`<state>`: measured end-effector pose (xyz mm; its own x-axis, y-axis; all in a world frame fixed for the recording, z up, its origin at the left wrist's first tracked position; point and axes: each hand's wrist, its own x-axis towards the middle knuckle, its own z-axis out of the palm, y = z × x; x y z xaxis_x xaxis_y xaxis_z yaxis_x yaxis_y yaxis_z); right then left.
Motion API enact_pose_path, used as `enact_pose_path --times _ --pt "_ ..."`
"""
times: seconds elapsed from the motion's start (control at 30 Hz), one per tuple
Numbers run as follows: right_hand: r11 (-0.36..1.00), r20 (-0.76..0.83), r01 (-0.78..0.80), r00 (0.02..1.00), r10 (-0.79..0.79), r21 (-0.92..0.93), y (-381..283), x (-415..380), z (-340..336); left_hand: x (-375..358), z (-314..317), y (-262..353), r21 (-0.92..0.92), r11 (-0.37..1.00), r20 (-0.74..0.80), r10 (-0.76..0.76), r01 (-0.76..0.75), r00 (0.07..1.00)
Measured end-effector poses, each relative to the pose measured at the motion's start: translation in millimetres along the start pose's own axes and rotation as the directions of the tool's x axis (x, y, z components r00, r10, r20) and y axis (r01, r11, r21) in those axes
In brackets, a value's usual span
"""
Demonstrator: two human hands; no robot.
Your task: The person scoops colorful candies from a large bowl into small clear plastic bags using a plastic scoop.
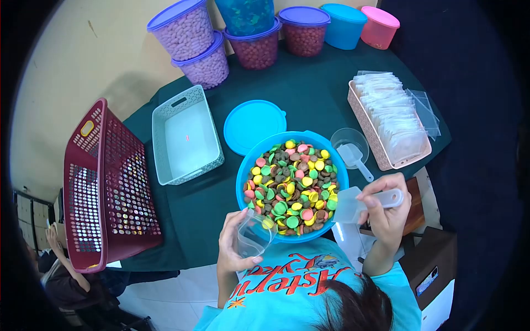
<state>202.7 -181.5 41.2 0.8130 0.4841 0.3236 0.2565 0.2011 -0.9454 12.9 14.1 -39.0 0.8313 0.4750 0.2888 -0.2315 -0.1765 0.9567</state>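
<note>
Head view: a person holds a scoop and a clear container at a tub of colourful pieces

Near the middle of the bench (190, 231), which is covered in dark green cloth, stands a round blue tub (241, 185), close to the person's teal shirt (292, 265). It is filled with small rounded pieces (290, 187) in brown, yellow, green and pink.

The left grip (227, 251) pinches a clear container (255, 234) between thumb and fingers at the tub's near left edge; its see-through walls make it hard to tell whether it is a bag or a cup. The right grip (386, 209) is closed around a whitish scoop (348, 205), whose blade overlaps the tub's right rim in this view.

Just beyond the tub lies a round blue lid (254, 127). To its right, a second scoop (353, 155) rests at a clear round dish (350, 137), beside a pale pink basket (408, 160) packed with clear bags (389, 110). To the left are a pale grey-green basket (187, 138) and a tall maroon basket (132, 240). Lidded tubs (303, 33) line the far edge, some stacked.
</note>
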Motion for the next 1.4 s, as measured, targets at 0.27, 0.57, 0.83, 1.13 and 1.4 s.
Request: enact_pose_path --times 0.27,0.57,0.83,1.13,1.4 --pt "0.945 0.249 0.027 0.967 0.058 -0.325 0.8 22.5 17.2 10.0 0.0 -1.5 -0.103 0.989 -0.072 -0.115 0.107 0.991" --pt "0.899 0.577 0.201 0.814 0.068 -0.39 6.3 56.9 41.5 12.2 14.7 4.1 -0.082 0.988 -0.216 -0.144 0.129 0.966" --pt "0.9 0.52 0.298 0.849 -0.098 -0.317 24.5 35.8 18.8 7.3 19.3 4.0 -0.075 0.991 -0.236 -0.129 0.114 0.963" --pt "0.849 0.282 0.482 0.863 -0.418 -0.216 53.5 -20.4 8.5 12.5 8.4 6.2 -0.004 0.994 -0.104 -0.11 0.11 0.988" --pt "0.946 0.082 0.306 0.951 -0.299 -0.103 65.1 -49.3 6.4 16.8 1.7 11.0 -0.009 0.995 0.002 -0.1 0.1 0.995"
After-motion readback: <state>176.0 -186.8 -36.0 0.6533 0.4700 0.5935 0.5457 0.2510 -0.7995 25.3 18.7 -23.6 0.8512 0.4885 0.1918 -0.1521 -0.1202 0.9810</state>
